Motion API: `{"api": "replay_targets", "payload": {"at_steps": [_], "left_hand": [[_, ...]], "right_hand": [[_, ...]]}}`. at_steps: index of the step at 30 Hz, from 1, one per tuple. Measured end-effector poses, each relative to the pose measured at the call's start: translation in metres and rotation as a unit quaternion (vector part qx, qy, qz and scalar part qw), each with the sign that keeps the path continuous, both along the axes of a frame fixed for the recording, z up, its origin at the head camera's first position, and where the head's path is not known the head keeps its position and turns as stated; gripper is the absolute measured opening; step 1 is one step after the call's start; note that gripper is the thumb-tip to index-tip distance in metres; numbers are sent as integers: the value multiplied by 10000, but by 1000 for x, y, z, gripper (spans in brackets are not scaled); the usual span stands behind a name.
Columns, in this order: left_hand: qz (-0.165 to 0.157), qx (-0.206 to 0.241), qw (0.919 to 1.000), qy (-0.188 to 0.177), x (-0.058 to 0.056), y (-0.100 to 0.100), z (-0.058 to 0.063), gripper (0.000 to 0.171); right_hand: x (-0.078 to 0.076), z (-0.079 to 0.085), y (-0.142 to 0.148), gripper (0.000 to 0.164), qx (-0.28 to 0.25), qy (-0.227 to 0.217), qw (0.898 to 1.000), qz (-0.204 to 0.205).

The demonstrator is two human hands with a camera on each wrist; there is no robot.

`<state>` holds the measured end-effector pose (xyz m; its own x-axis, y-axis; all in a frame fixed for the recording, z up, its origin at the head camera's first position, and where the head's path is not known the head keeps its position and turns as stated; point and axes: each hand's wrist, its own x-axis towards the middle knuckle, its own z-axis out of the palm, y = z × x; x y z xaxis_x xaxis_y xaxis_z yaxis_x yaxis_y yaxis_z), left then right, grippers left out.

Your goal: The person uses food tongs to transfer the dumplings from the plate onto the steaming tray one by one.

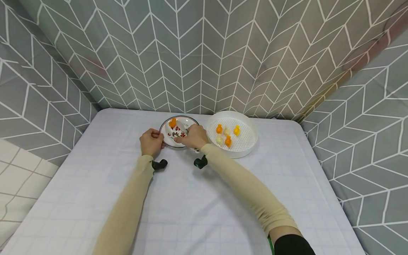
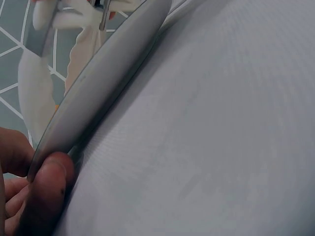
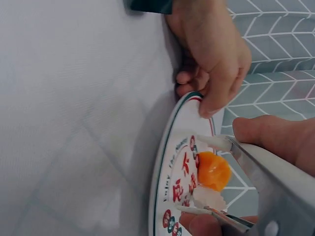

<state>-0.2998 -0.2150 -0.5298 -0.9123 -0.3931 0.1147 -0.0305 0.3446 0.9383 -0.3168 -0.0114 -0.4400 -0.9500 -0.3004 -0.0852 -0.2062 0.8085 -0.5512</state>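
Observation:
My left hand (image 1: 151, 142) pinches the near left rim of a white plate (image 3: 170, 162) with red and green print, thumb on top and fingers beneath. Over the plate, my right hand (image 1: 195, 137) grips metal tongs (image 3: 275, 191) with white scalloped ends, which also show in the left wrist view as a pale paddle (image 2: 37, 93). A small, rounded orange piece (image 3: 213, 171) lies on the plate beside those tong ends. In the head view this orange piece (image 1: 172, 123) sits toward the plate's far left side.
Right of the plate stands a round white tray (image 1: 250, 140) with a perforated bottom. It holds several small orange, yellow and pale pieces, one a yellow piece (image 1: 236, 130). A white cloth covers the table (image 1: 191, 205), and a patterned grey curtain (image 1: 191, 53) hangs behind.

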Motion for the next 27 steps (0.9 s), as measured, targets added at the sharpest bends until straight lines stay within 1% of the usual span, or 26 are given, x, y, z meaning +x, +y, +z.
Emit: {"api": "replay_targets", "payload": {"at_steps": [7, 14, 18, 27], "left_hand": [[40, -54, 10000, -13, 0, 1, -2, 18], [20, -119, 9999, -42, 0, 1, -1, 19], [32, -145, 9999, -37, 1, 1, 1, 19], [14, -19, 10000, 72, 3, 2, 1, 17]], "right_hand": [[-2, -5, -4, 50, -98, 154, 9998, -31], [-3, -3, 0, 42, -105, 312, 9994, -41], [-3, -1, 3, 40, -87, 276, 9996, -11], [-4, 6, 13, 36, -22, 82, 10000, 33]]}}
